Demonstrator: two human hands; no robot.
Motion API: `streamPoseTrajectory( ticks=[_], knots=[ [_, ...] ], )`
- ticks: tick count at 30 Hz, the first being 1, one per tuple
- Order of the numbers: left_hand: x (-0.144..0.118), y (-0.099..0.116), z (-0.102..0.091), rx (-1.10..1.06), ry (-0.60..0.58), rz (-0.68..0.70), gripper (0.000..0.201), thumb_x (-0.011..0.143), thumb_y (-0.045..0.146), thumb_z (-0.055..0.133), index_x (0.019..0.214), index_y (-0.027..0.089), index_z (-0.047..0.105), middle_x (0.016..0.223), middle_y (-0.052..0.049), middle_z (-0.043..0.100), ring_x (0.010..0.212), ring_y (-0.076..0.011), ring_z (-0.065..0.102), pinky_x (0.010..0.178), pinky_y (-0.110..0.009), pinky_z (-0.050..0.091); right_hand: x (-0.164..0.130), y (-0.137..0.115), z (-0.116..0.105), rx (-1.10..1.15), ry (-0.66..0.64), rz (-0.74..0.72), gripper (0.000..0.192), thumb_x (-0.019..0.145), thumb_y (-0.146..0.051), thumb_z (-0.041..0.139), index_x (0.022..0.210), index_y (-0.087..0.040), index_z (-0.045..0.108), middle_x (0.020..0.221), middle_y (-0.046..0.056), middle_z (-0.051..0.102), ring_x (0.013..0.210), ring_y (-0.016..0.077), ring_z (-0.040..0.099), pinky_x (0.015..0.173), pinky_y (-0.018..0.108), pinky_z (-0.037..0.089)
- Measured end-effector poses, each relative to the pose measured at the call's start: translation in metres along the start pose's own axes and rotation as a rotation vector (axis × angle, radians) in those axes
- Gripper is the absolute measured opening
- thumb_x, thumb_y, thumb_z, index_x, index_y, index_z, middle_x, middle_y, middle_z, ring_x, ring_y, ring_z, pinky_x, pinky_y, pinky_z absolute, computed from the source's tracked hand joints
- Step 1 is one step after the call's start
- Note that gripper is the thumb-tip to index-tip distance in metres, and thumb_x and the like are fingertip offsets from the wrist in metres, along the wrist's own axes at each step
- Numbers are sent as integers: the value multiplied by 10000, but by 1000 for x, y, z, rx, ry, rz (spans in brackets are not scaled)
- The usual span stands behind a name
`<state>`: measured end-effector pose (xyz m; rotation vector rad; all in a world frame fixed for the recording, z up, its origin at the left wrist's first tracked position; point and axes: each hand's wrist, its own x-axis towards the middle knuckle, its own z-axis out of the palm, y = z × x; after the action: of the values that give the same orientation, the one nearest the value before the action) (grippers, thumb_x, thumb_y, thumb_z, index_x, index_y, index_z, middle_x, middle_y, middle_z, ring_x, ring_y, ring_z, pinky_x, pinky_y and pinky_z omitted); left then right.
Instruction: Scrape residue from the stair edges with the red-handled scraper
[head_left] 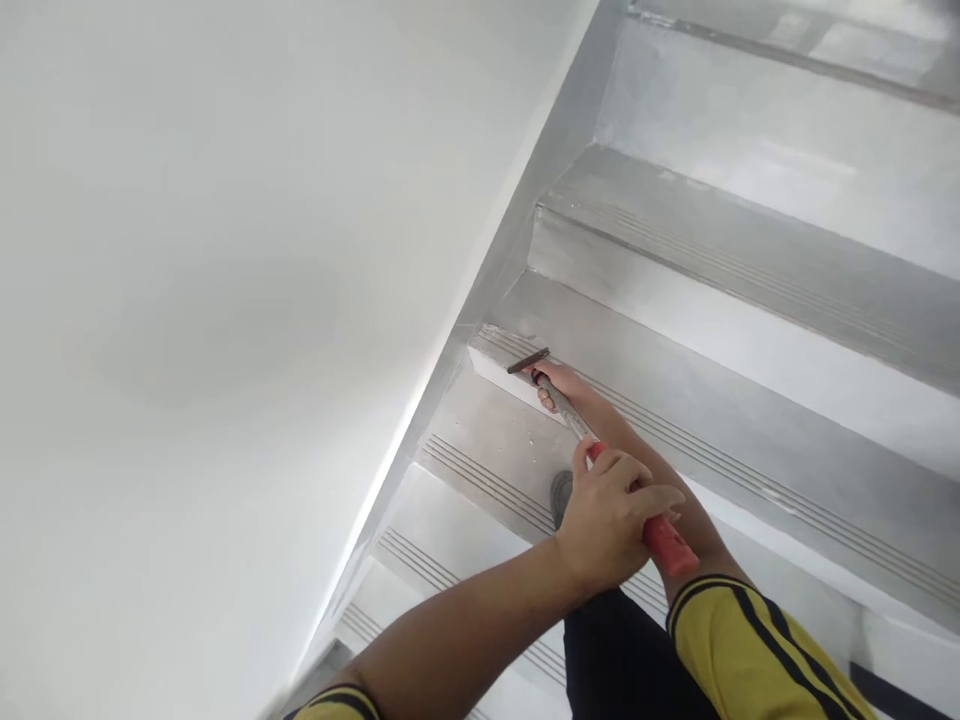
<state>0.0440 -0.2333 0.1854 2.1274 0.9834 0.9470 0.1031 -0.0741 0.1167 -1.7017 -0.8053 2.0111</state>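
Left hand [611,510] closed around red handle [667,545] of scraper [570,415]. Right hand [559,385] grips metal shaft just behind blade [528,360], which presses on stair nosing [495,350] beside the wall [225,300].

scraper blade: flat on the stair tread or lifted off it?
On it. The scraper blade edge sits against the step's front edge near the wall, right hand pressing by the blade, left hand gripping the red handle.
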Motion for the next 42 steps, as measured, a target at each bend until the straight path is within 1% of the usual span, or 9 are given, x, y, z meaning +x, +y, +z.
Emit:
streamPoseTrajectory(
  ticks=[8,11,15,18,23,28,35,37,42],
  knots=[
    [59,-45,-29,78,108,-111,115,801,329,568,819,249,649,745,9,600,826,-158,520,1033,-452,148,50,-71,40,-186,-157,-36,202,871,-334,446,735,-188,475,403,-45,381,302,80,332,291,201,265],
    [66,-47,-21,104,59,-90,122,783,314,583,863,249,648,774,-1,620,837,-165,526,997,-442,187,51,-70,34,-224,-172,-24,233,883,-360,409,755,-186,495,389,-47,377,290,87,327,285,205,252],
    [65,-34,7,40,-105,116,125,793,255,531,853,236,639,792,1,645,822,-149,527,903,-385,266,31,-42,-1,-240,-105,6,274,893,-391,381,766,-181,505,374,-49,381,284,90,348,293,200,272],
    [67,-29,20,4,-116,228,178,829,273,463,838,213,631,824,0,657,805,-140,522,844,-352,295,25,-30,-18,-243,-84,88,294,895,-401,367,780,-175,515,373,-44,391,277,96,353,290,206,268],
    [93,-59,6,60,-10,163,181,831,197,444,830,200,624,830,1,658,806,-143,517,850,-352,290,58,-63,3,-270,-179,71,288,890,-392,385,819,-164,547,408,-38,412,288,85,350,302,201,276],
    [107,-80,3,131,-36,61,135,789,186,505,778,204,638,791,-10,653,799,-159,525,858,-365,307,78,-83,14,-417,-143,-1,276,855,-421,446,826,-164,544,436,-23,450,319,101,399,324,213,297],
    [60,-52,26,-15,0,248,276,848,249,468,1094,222,590,1171,-29,602,1113,-171,472,1067,-401,233,60,-52,-41,-864,83,-238,154,852,-273,403,785,-175,501,483,-8,504,343,120,439,403,238,324],
    [42,-60,23,-45,77,147,287,835,211,481,1104,207,579,1222,-60,573,1152,-178,457,1049,-408,284,72,-61,-36,-1026,113,-286,198,859,-255,391,729,-172,515,480,10,498,396,134,465,453,246,342],
    [-30,-98,-12,-82,146,-280,216,862,184,437,981,179,617,930,-67,676,904,-157,588,870,-370,469,97,-91,-16,-1139,112,-331,261,867,-258,426,648,-177,543,491,40,494,532,164,507,531,245,351]
  ],
)
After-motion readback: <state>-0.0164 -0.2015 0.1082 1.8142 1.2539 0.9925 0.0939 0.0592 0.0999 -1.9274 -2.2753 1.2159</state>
